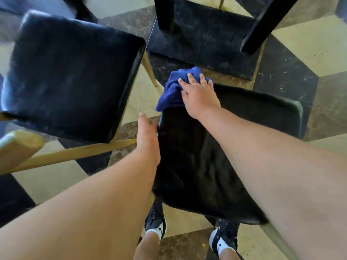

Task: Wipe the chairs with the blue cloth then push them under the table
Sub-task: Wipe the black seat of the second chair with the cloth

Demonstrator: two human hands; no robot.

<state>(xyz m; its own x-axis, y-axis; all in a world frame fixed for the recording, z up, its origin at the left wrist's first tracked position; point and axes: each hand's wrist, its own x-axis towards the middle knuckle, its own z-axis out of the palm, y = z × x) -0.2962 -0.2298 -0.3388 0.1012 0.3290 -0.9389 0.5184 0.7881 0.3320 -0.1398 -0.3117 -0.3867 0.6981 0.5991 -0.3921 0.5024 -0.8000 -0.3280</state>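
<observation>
A black padded chair seat (pixel 234 128) lies directly below me. My right hand (pixel 199 94) presses the crumpled blue cloth (pixel 172 89) onto the seat's far left corner, with part of the cloth hanging over the edge. My left hand (pixel 148 136) grips the seat's left edge, thumb up along the side. A second chair with a dark blue seat (pixel 71 77) and light wooden legs (pixel 75 152) stands to the left, apart from the first. The table's black base (pixel 202 51) and dark legs (pixel 262 25) stand just beyond the chairs.
The floor is tiled in beige, brown and dark marble patterns (pixel 300 49). My feet in dark shoes (pixel 155 222) stand under the near edge of the black seat. A wooden chair part (pixel 16 147) juts in at the left.
</observation>
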